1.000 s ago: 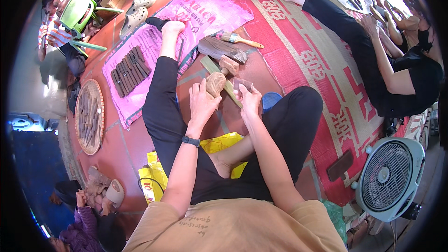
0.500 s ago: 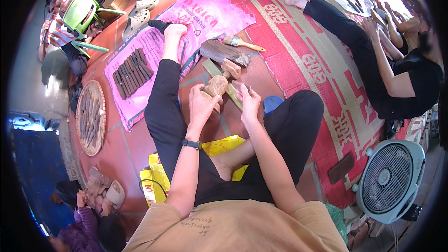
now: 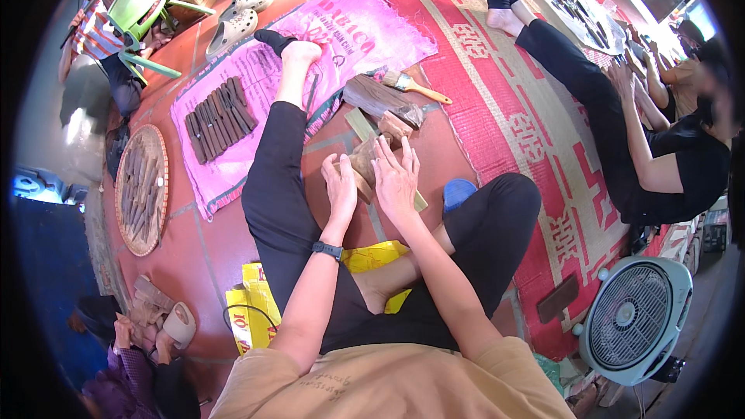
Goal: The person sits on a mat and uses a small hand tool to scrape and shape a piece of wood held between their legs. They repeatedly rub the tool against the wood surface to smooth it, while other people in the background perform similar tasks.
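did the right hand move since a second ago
Yes, slightly. The right hand has come left onto the wooden piece, closing toward the left hand; judged against the blue object by the knee, it now sits closer in.

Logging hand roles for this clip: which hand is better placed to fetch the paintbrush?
Probably the right hand. The paintbrush lies on the floor up and to the right of it, while the left hand sits farther away, pressed against the left side of the wooden piece.
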A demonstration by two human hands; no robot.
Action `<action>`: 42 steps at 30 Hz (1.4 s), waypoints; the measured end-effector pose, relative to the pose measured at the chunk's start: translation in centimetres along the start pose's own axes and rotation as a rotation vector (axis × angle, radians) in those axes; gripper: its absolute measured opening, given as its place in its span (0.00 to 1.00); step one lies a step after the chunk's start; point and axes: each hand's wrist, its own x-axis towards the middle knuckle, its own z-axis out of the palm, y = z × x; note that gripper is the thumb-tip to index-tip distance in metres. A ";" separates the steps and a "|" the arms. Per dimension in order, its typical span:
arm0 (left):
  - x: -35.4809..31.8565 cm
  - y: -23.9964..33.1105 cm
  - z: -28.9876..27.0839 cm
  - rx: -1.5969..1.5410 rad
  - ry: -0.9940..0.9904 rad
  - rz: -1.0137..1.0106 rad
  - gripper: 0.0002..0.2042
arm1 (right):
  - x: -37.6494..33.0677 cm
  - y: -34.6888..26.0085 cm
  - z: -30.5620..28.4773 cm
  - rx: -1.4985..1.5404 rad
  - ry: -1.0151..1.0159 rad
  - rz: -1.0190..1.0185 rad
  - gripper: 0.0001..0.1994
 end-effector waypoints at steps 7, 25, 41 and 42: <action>0.2 0.1 0.2 0.089 0.060 0.032 0.21 | -0.5 -1.1 -0.3 -0.028 -0.058 -0.011 0.18; 0.2 0.1 0.5 0.138 0.127 0.082 0.19 | 1.7 -0.2 -0.3 -0.017 -0.023 0.009 0.15; -0.9 1.0 0.5 0.165 0.203 0.033 0.16 | 0.9 -0.6 0.3 -0.041 -0.053 -0.053 0.16; -0.8 1.2 0.4 0.166 0.197 0.020 0.16 | 0.9 -0.9 0.2 -0.023 -0.065 -0.058 0.16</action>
